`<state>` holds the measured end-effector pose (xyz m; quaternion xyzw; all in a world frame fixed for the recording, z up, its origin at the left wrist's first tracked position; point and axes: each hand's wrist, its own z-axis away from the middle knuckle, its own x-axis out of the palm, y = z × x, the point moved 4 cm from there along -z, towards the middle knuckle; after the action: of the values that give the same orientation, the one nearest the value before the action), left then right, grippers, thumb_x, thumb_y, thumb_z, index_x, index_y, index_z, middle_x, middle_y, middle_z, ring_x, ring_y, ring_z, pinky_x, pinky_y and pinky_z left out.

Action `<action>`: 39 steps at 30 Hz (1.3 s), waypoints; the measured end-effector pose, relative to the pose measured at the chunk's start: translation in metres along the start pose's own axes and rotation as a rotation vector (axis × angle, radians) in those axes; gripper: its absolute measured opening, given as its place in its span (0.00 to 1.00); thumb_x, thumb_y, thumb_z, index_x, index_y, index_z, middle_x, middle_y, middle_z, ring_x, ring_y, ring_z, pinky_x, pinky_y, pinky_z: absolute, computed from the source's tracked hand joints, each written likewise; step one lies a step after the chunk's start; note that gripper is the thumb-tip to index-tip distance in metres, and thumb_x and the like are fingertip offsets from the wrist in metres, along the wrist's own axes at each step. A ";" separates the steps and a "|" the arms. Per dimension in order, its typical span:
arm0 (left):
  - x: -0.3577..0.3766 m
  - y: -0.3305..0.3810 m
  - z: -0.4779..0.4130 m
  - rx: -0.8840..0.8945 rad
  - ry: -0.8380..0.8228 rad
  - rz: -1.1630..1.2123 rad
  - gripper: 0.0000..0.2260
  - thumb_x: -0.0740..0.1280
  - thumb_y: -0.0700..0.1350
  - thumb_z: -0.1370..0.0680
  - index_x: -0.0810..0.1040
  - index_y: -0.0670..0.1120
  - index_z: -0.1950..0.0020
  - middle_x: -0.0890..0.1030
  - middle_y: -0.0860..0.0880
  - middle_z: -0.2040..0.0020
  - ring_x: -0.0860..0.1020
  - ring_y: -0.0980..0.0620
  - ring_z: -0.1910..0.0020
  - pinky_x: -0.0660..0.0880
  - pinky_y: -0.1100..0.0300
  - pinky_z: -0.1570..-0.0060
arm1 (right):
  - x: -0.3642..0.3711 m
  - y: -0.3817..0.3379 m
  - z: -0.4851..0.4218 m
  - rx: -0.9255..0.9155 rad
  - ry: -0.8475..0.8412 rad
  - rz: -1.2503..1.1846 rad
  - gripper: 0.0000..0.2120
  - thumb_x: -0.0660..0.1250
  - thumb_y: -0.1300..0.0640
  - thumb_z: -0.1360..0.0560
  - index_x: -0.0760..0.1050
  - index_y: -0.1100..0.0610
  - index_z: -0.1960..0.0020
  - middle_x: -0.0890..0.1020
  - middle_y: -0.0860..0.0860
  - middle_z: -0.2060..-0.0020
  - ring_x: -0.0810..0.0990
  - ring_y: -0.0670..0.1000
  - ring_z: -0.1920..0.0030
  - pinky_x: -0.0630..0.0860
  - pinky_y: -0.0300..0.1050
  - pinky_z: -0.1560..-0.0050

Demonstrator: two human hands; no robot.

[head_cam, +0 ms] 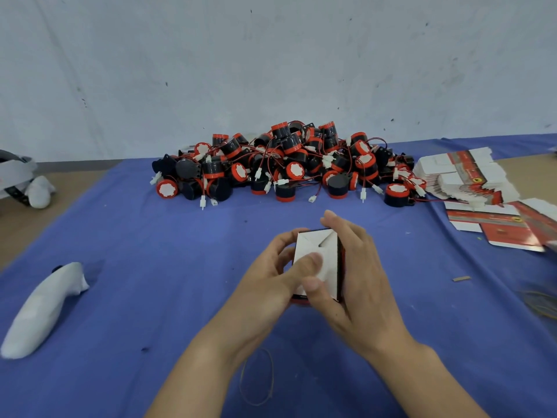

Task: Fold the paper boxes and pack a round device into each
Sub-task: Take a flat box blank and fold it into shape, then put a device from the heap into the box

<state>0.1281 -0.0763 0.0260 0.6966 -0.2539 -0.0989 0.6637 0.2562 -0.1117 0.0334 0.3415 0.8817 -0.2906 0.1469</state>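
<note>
Left grip (271, 268) and right grip (360, 267) both pinch the box (306, 244), thumbs pressing its white end flaps flat. Folding step, seemingly; next needs a device from the pile (286, 164).

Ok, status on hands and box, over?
Left hand and right hand both grip the box, thumbs on its white end flaps. Pile of round devices behind it, flat boxes far right. Nothing in the way.

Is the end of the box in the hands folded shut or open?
Folded shut, or nearly: white flaps overlap across the facing end of the small red-and-white paper box, and the left hand presses them.
</note>
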 end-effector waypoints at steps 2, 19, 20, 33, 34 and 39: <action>0.000 -0.002 -0.001 0.006 0.015 -0.053 0.13 0.67 0.46 0.19 0.75 0.54 0.35 0.82 0.52 0.40 0.83 0.48 0.45 0.82 0.52 0.50 | 0.001 -0.002 0.000 -0.025 0.006 0.011 0.32 0.52 0.33 0.20 0.58 0.52 0.25 0.67 0.49 0.31 0.70 0.50 0.34 0.76 0.57 0.39; -0.018 0.023 -0.009 0.275 0.298 -0.447 0.17 0.70 0.48 0.21 0.74 0.61 0.35 0.81 0.65 0.44 0.79 0.65 0.45 0.75 0.72 0.51 | -0.007 0.026 -0.001 0.127 -0.149 -0.005 0.27 0.48 0.30 0.20 0.51 0.35 0.23 0.56 0.28 0.28 0.57 0.35 0.25 0.58 0.30 0.29; -0.014 0.024 -0.010 0.348 0.315 -0.757 0.18 0.67 0.45 0.19 0.71 0.64 0.34 0.79 0.66 0.43 0.77 0.66 0.45 0.73 0.73 0.52 | -0.008 0.031 -0.001 0.185 -0.137 -0.026 0.27 0.47 0.29 0.20 0.51 0.33 0.23 0.56 0.26 0.28 0.57 0.34 0.25 0.57 0.27 0.30; 0.021 0.013 0.002 0.763 0.324 -1.197 0.12 0.58 0.50 0.18 0.71 0.57 0.35 0.71 0.59 0.38 0.73 0.58 0.41 0.71 0.69 0.46 | -0.028 0.099 -0.003 0.775 -0.115 -0.221 0.38 0.48 0.27 0.29 0.56 0.40 0.22 0.71 0.32 0.42 0.73 0.31 0.48 0.68 0.35 0.52; 0.007 0.019 -0.004 0.710 0.408 -1.133 0.12 0.57 0.52 0.18 0.71 0.59 0.36 0.71 0.61 0.39 0.71 0.61 0.39 0.68 0.73 0.44 | -0.029 0.104 -0.002 0.801 -0.153 -0.208 0.37 0.48 0.29 0.27 0.55 0.41 0.21 0.73 0.36 0.43 0.74 0.35 0.49 0.68 0.37 0.54; -0.081 0.025 -0.068 0.325 0.735 -0.829 0.15 0.63 0.48 0.18 0.68 0.54 0.31 0.68 0.53 0.34 0.71 0.62 0.44 0.68 0.68 0.48 | -0.025 0.127 -0.005 0.868 -0.209 -0.189 0.24 0.53 0.40 0.17 0.60 0.47 0.24 0.81 0.53 0.50 0.80 0.51 0.51 0.74 0.46 0.54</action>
<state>0.0858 0.0227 0.0408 0.8196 0.2754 -0.0619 0.4985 0.3617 -0.0455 -0.0038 0.2583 0.6862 -0.6781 0.0514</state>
